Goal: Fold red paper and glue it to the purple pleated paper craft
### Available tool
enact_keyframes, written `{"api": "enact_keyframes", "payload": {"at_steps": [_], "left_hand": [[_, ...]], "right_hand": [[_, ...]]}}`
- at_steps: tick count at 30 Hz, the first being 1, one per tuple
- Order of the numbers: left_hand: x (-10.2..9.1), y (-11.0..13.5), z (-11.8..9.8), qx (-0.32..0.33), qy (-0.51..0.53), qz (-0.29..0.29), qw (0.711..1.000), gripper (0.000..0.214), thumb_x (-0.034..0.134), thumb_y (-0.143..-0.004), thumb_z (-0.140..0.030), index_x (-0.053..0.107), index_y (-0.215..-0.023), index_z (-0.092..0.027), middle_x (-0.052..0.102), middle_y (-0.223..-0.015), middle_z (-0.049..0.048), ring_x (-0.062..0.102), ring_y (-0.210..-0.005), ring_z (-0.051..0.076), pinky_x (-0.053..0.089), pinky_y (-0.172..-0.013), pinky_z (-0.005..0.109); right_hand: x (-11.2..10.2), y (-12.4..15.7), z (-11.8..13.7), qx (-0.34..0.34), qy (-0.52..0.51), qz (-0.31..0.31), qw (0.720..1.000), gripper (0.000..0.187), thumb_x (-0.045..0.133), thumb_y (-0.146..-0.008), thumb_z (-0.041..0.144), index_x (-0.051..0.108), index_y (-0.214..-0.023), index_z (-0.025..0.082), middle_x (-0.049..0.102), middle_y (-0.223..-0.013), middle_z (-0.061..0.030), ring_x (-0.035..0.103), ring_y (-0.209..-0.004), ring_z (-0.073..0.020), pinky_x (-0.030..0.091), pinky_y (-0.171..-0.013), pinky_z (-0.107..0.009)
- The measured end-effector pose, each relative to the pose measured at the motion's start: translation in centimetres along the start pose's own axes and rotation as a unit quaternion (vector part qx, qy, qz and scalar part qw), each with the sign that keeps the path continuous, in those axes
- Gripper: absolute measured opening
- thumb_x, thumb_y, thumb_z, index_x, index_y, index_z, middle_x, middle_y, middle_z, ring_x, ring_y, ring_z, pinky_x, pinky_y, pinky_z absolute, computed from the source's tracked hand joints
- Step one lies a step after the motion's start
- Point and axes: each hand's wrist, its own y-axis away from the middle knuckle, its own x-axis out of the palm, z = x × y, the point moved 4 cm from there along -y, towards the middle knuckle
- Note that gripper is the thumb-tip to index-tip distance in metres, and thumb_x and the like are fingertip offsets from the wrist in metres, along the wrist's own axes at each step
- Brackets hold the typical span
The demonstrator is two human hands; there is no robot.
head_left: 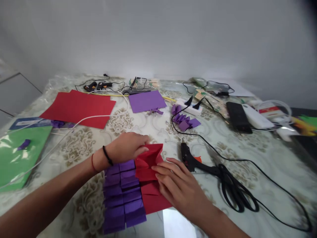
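Red folded paper (151, 191) lies in front of me, its upper end raised into an open fold. My left hand (132, 145) pinches the fold's upper left edge between thumb and fingers. With curled fingers, my right hand (177, 183) grips the right side of the same paper; its thumb is hidden. Purple pleated paper (123, 198), in two columns of folded flaps, lies along the left side of the red one. Right of my right hand rest a black glue gun (188, 157) with a cord and black-handled scissors (237, 188).
Red sheets (79, 107) and a purple sheet (147, 100) lie farther back. Purple folded pieces (184, 120) sit by a white power strip (189, 106). Green paper (22, 155) is at left, a black phone-like block (239, 116) at right. A white cable crosses the left side.
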Motion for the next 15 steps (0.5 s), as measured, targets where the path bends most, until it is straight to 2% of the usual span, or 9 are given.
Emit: {"api": "enact_keyframes", "payload": {"at_steps": [2,4,6,8,11,15], "left_hand": [[0.8,0.2,-0.6,0.033,0.038,0.008,0.999,0.025,0.061,-0.102,-0.024,0.060,-0.127,-0.024,0.076,-0.091,-0.0001,0.072,-0.086,0.021,0.046,-0.075,0.029],[1.5,0.5,-1.0,0.062,0.072,0.017,0.995,0.034,0.063,-0.100,-0.023,0.056,-0.133,-0.023,0.077,-0.098,0.0007,0.072,-0.090,0.021,0.047,-0.077,0.029],[2.3,0.8,-1.1,0.075,0.087,0.026,0.993,0.023,0.063,-0.100,-0.022,0.060,-0.123,-0.021,0.076,-0.099,0.0027,0.070,-0.091,0.022,0.046,-0.076,0.030],[3.0,0.9,-0.9,0.077,0.084,0.036,0.993,0.005,0.061,-0.100,-0.023,0.064,-0.102,-0.019,0.073,-0.093,0.0035,0.068,-0.088,0.022,0.044,-0.075,0.031],[3.8,0.7,-0.6,0.080,0.080,0.042,0.993,0.019,0.059,-0.100,-0.021,0.060,-0.081,-0.018,0.068,-0.086,0.0037,0.064,-0.084,0.021,0.043,-0.075,0.031],[4.0,0.5,-0.4,0.079,0.075,0.038,0.993,0.021,0.058,-0.101,-0.022,0.059,-0.080,-0.018,0.066,-0.084,0.0033,0.062,-0.082,0.020,0.043,-0.074,0.031]], "right_hand": [[0.4,-0.1,0.3,0.032,0.038,0.039,0.998,0.022,0.050,-0.103,0.006,0.068,-0.094,0.015,0.080,-0.108,-0.0087,0.065,-0.104,-0.0250,0.047,-0.106,-0.047],[0.9,-0.4,0.6,0.051,0.072,0.083,0.993,0.021,0.051,-0.103,0.007,0.069,-0.097,0.015,0.079,-0.105,-0.0094,0.064,-0.100,-0.0269,0.048,-0.099,-0.047],[1.6,-0.6,0.9,0.058,0.088,0.113,0.988,0.018,0.054,-0.101,0.008,0.070,-0.098,0.014,0.078,-0.102,-0.0095,0.063,-0.097,-0.0273,0.048,-0.092,-0.044],[2.2,-0.7,1.0,0.061,0.092,0.124,0.986,0.018,0.055,-0.100,0.007,0.070,-0.095,0.014,0.078,-0.098,-0.0088,0.062,-0.093,-0.0263,0.048,-0.087,-0.041],[2.7,-0.5,0.9,0.059,0.084,0.102,0.990,0.023,0.051,-0.102,0.004,0.069,-0.092,0.015,0.078,-0.096,-0.0083,0.062,-0.088,-0.0244,0.048,-0.082,-0.039],[2.3,0.1,0.8,0.075,0.049,0.050,0.995,0.024,0.050,-0.101,0.002,0.066,-0.091,0.016,0.079,-0.105,-0.0094,0.066,-0.096,-0.0241,0.049,-0.088,-0.042]]}}
